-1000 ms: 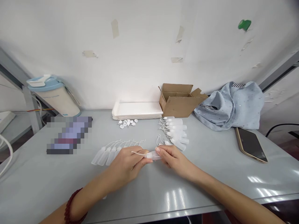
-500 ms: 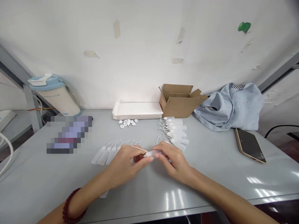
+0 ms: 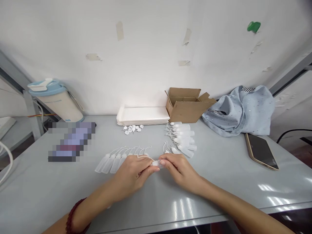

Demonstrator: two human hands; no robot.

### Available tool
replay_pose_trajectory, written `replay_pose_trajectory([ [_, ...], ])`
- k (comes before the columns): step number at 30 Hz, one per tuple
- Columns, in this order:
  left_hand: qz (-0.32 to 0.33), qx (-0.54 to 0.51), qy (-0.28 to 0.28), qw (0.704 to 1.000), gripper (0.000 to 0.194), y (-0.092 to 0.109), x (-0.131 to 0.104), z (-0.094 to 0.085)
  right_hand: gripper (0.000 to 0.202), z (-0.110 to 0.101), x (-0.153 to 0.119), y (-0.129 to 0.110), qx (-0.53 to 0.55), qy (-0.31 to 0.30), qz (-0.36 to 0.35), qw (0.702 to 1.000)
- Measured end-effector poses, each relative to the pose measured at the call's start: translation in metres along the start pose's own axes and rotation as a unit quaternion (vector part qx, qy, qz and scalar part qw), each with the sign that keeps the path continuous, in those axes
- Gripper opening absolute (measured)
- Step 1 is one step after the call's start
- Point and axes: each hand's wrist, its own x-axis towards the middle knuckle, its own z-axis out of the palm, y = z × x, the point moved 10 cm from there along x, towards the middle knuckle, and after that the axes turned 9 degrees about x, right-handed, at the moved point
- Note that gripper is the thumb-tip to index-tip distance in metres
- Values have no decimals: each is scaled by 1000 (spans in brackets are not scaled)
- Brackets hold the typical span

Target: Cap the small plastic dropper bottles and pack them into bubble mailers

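Between thumb and fingers, my left hand (image 3: 134, 174) pinches the white cap (image 3: 155, 163) of a small translucent bottle, whose thin white tube curves back over that hand. My right hand (image 3: 179, 168) grips the bottle's clear body (image 3: 161, 164), mostly hidden by its fingers. Beside my left hand lies a row of translucent bottles (image 3: 104, 163) with thin tubes on their caps. More such bottles (image 3: 184, 133) are piled beyond my right hand. Several small white caps (image 3: 132, 129) sit loose in front of a stack of white packets (image 3: 145, 113).
An open cardboard box (image 3: 188, 110) stands against the wall. At the left are a blue-lidded tumbler (image 3: 59, 102) and a pixelated item (image 3: 75, 139). A light-blue cloth bag (image 3: 253, 110) and a phone (image 3: 262, 151) lie at the right of the grey table (image 3: 146, 208).
Both hands have shifted slightly, still on the same bottle and cap. My right hand's fingers cover more of the bottle's body, and more bottle tops show beyond that hand.
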Motion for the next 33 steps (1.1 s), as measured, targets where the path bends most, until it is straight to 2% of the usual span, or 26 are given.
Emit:
replay_pose_trajectory([
  [5,31,61,32,997,35,7,-1,0,36,1,3,12,34,-25,69,997],
  [9,-17,55,29,998,29,-8,3,0,30,-11,3,8,-37,24,42,998],
  [11,-66,42,10,997,24,-26,6,-2,25,-23,2,5,-102,68,9,992],
  [13,-135,51,-5,990,24,-53,6,-7,25,-35,2,4,-171,112,-16,979],
  [16,-216,113,22,970,28,-96,0,-26,22,-49,4,10,-275,148,-22,950],
  [18,-236,165,45,957,31,-117,-5,-37,20,-58,5,14,-323,167,-10,932],
  [21,-232,185,31,955,32,-137,-9,-37,14,-67,5,19,-365,180,36,913],
  [27,-187,202,-13,961,36,-145,-10,-22,6,-64,2,31,-452,110,161,871],
  [30,-175,197,-28,964,36,-147,-9,-17,9,-63,0,36,-479,84,194,852],
  [33,-179,193,-33,964,35,-148,-8,-16,14,-67,-1,36,-493,93,199,842],
])
